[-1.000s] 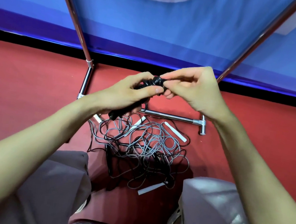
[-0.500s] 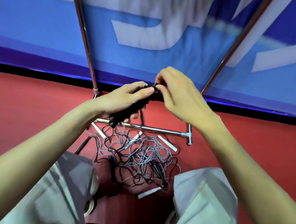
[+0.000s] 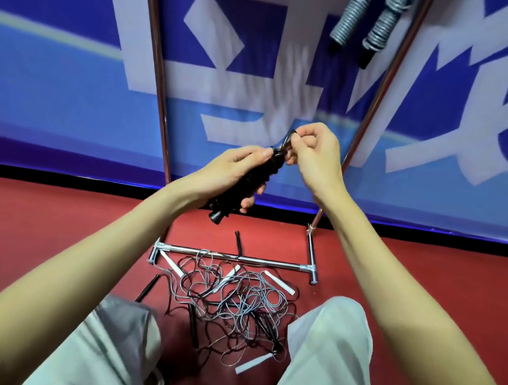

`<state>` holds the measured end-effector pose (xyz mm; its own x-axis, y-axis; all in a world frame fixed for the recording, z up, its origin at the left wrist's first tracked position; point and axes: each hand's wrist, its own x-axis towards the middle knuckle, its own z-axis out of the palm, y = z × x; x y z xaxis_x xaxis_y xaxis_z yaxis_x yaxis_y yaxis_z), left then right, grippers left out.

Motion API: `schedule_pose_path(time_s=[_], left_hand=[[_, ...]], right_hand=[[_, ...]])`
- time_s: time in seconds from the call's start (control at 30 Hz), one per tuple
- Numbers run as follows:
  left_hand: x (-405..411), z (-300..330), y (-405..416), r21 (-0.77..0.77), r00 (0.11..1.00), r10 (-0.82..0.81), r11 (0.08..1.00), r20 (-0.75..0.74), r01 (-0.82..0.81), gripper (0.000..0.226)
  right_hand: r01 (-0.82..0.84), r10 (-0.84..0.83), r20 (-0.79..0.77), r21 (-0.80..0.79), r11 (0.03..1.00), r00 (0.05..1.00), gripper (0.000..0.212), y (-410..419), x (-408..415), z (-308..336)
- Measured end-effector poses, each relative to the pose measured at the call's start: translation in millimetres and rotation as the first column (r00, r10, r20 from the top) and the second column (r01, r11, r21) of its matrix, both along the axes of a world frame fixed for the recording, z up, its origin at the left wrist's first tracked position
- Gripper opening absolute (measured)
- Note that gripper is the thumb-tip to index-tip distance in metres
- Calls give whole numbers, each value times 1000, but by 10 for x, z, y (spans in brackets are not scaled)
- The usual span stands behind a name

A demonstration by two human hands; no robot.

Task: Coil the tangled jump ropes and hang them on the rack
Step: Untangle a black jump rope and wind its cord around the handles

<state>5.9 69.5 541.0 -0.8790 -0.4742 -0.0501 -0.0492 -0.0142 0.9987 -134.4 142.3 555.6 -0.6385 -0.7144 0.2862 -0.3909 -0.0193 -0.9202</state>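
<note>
Hands (image 3: 278, 166) gripping ribbed black rope bundle (image 3: 245, 187)

Nothing here reads as words: the blue banner (image 3: 64, 79) behind the rack carries big white strokes, cropped and blurred, characters I cannot make out, and no label or number shows elsewhere

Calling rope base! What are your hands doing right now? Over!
Left hand grips coiled black rope. Right hand pinches its end loop. Two coiled ropes hang on rack. Tangled pile on floor, nothing in the way.
</note>
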Motion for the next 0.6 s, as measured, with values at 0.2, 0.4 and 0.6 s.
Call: schedule_pose_path(time_s=[0.2, 0.4, 0.6], left_hand=[[-118, 283, 1, -71, 999, 42, 997, -21, -43, 32], [-293, 641, -205, -184, 989, 143, 972, -48, -149, 19], [-659, 1033, -435, -199, 977, 160, 962, -140, -186, 27]], right_hand=[[30, -27, 83, -40, 999, 996, 7, -68, -69, 321], [-43, 39, -84, -49, 998, 996, 16, -160, -286, 715], [-21, 0, -142, -145, 989, 990, 14, -398, -547, 1120]])
